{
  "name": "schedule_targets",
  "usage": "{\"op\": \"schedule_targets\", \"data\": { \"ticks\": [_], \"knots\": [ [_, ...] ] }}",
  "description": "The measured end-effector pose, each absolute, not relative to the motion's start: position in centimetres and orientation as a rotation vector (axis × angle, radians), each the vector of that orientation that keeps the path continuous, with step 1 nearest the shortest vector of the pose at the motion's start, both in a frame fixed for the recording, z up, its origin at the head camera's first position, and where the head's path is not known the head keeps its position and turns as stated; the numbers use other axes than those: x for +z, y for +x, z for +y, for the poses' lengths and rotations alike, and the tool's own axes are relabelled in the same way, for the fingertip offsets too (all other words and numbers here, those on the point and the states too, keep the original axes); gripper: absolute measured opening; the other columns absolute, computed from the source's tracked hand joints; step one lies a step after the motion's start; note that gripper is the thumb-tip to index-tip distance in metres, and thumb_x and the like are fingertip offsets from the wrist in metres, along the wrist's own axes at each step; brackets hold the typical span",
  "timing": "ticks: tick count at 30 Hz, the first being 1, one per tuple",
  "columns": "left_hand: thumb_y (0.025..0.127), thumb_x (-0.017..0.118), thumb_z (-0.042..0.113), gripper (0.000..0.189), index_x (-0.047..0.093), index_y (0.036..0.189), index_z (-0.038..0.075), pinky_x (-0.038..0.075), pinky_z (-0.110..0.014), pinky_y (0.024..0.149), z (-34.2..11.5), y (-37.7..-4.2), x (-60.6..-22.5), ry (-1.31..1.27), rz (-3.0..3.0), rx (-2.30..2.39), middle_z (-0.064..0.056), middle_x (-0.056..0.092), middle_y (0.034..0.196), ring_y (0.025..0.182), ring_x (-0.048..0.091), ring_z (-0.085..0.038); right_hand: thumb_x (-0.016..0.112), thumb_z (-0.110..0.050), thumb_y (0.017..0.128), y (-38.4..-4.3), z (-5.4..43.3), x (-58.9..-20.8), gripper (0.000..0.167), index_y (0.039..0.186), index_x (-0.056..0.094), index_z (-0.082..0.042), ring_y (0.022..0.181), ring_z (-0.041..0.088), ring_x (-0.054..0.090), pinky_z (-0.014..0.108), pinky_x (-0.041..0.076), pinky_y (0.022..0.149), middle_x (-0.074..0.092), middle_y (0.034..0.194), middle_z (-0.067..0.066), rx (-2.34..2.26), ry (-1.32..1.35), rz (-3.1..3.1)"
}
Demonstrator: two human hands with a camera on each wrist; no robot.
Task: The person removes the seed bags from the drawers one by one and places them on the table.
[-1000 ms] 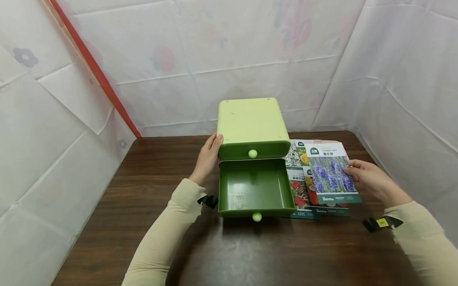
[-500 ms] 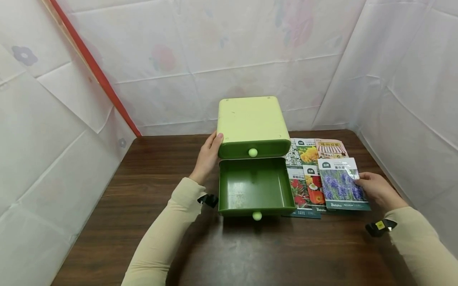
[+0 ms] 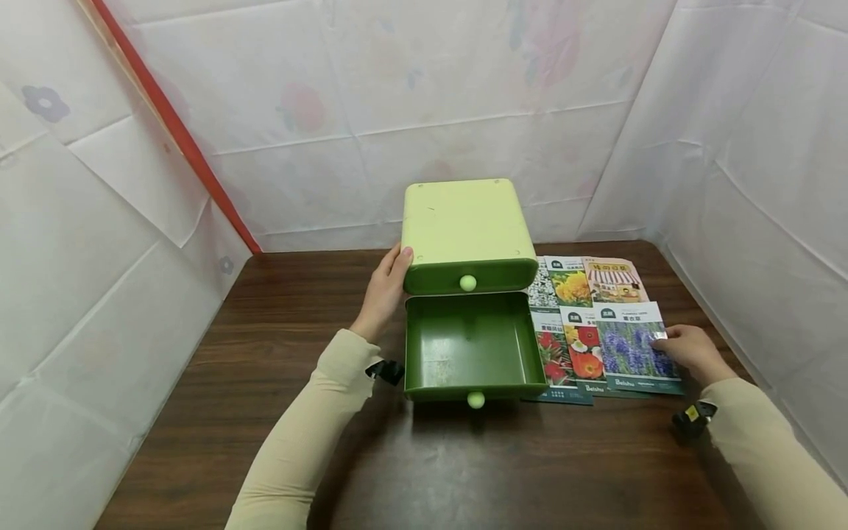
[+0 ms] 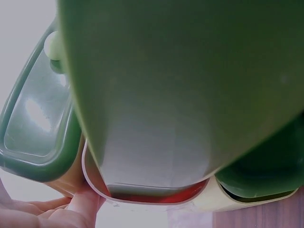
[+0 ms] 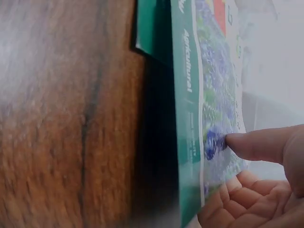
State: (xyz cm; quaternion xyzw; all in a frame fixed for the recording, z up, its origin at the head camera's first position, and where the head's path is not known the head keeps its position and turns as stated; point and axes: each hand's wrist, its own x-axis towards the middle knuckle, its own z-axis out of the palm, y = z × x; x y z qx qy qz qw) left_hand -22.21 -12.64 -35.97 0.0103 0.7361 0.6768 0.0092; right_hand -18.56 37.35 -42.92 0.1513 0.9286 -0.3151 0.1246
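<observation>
A small green drawer cabinet (image 3: 464, 221) stands at the table's middle, its upper drawer (image 3: 433, 280) closed and its lower drawer (image 3: 472, 353) pulled out with a bare inside. My left hand (image 3: 383, 294) rests on the cabinet's left side, thumb at the upper front corner; the left wrist view has the thumb and fingers (image 4: 78, 209) against the wall. To the right, my right hand (image 3: 694, 350) pinches the right edge of a lavender seed packet (image 3: 629, 350). That packet lies low over other packets, its near right corner lifted off the wood in the right wrist view.
Beside the cabinet lie a red-flower packet (image 3: 555, 357), a poppy packet (image 3: 584, 353), a yellow-flower packet (image 3: 571, 287), a white-flower packet (image 3: 542, 285) and a pink packet with a striped awning (image 3: 615, 280). White sheeting (image 3: 424, 110) walls the dark wooden table (image 3: 298, 316).
My right hand has carried the lavender packet down and to the right, uncovering the pink packet and the poppy packet. The left hand and the cabinet have stayed put.
</observation>
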Motion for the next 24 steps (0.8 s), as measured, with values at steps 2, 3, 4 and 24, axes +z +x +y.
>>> {"op": "schedule_targets", "data": {
  "ticks": [2,3,4,24],
  "knots": [
    [0.096,0.044,0.063,0.071,0.029,0.155,0.026,0.05,-0.045,0.1,-12.65,-22.2,-35.94,0.035,2.301,2.112,-0.004,0.037,0.156,0.122,0.056,-0.028,0.057,-0.019,0.093,-18.7,37.22,-42.92,0.051,0.123,0.046,0.022,0.094,0.039,0.052,0.042,0.048,0.071,0.05,0.114,0.037,-0.905,0.46,2.713],
    [0.096,0.044,0.063,0.071,0.029,0.155,0.026,0.05,-0.046,0.101,-12.66,-22.2,-35.95,0.04,2.3,2.111,-0.004,0.036,0.157,0.123,0.056,-0.028,0.057,-0.018,0.093,-18.74,37.17,-42.91,0.051,0.122,0.047,0.022,0.093,0.038,0.052,0.04,0.049,0.069,0.051,0.113,0.036,-0.903,0.468,2.713],
    [0.096,0.044,0.064,0.071,0.029,0.155,0.026,0.049,-0.046,0.101,-12.66,-22.22,-35.98,0.041,2.305,2.106,-0.004,0.036,0.157,0.123,0.056,-0.027,0.058,-0.018,0.093,-18.78,37.12,-42.91,0.051,0.121,0.047,0.022,0.09,0.036,0.052,0.038,0.048,0.067,0.053,0.11,0.035,-0.899,0.483,2.713],
    [0.097,0.043,0.063,0.069,0.03,0.155,0.028,0.054,-0.037,0.09,-12.7,-21.97,-35.88,0.069,2.28,2.126,-0.003,0.044,0.15,0.107,0.061,-0.022,0.067,-0.026,0.087,-18.9,36.68,-42.11,0.053,0.113,0.058,0.019,0.081,0.033,0.061,0.037,0.05,0.061,0.063,0.098,0.03,-0.736,0.521,2.789]
  ]
}}
